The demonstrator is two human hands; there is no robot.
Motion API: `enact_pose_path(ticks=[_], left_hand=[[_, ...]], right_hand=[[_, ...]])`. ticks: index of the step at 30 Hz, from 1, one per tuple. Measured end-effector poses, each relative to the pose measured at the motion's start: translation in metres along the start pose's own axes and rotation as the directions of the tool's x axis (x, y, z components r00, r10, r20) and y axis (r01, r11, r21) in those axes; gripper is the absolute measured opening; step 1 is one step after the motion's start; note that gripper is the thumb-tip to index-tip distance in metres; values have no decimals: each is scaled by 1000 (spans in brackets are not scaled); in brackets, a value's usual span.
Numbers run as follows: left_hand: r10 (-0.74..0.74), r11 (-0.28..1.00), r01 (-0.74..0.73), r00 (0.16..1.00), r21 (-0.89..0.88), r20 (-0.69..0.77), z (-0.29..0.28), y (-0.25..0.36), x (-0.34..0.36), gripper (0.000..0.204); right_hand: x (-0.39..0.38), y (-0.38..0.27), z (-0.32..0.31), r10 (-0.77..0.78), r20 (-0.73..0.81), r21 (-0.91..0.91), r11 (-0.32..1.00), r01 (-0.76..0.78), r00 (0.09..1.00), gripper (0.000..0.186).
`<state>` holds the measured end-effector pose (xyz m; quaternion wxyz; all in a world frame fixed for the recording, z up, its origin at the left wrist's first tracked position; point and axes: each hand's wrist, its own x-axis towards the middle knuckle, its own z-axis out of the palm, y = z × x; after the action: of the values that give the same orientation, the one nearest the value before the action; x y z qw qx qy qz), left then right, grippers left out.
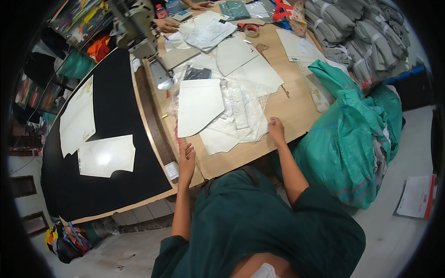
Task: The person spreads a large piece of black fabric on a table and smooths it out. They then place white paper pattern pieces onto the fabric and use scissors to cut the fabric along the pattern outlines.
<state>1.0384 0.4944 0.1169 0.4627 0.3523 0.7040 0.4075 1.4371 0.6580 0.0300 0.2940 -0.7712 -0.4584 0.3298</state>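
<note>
My left hand is at the wooden table's near side, fingers apart and loosely bent, beside a reddish strip and left of the pattern pieces. My right hand has curled fingers at the right edge of the piled sheets; what they hold, if anything, is unclear. Between my hands, a white card pattern piece lies on crinkled clear plastic and other sheets. Above them stand a metal machine head and more stacked papers.
A black board with two pattern pieces is at left. A green sack and grey bundled fabric crowd the right. Another person's hand is at the table's far side, near a tape roll.
</note>
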Motion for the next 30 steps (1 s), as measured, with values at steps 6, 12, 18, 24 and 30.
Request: enact_pose_path(ticks=[6,12,18,24,30], left_hand=[[-163,917,187,982,352,-98,87,-21,34,70],[-244,939,281,950,197,-195,95,-37,43,70],[-284,946,313,924,80,-255,98,-31,53,74],[-265,953,293,927,71,-264,103,-18,53,73],[-303,953,292,920,-79,-250,100,-23,56,63]], right_hand=[[16,0,14,-155,81,-306,936,173,985,49],[38,-16,-19,28,489,214,965,-151,872,47],[38,-23,-23,-30,461,240,966,-92,887,33],[35,-27,-27,-60,444,173,985,-20,894,24],[36,-37,-43,8,597,524,753,-398,802,13]])
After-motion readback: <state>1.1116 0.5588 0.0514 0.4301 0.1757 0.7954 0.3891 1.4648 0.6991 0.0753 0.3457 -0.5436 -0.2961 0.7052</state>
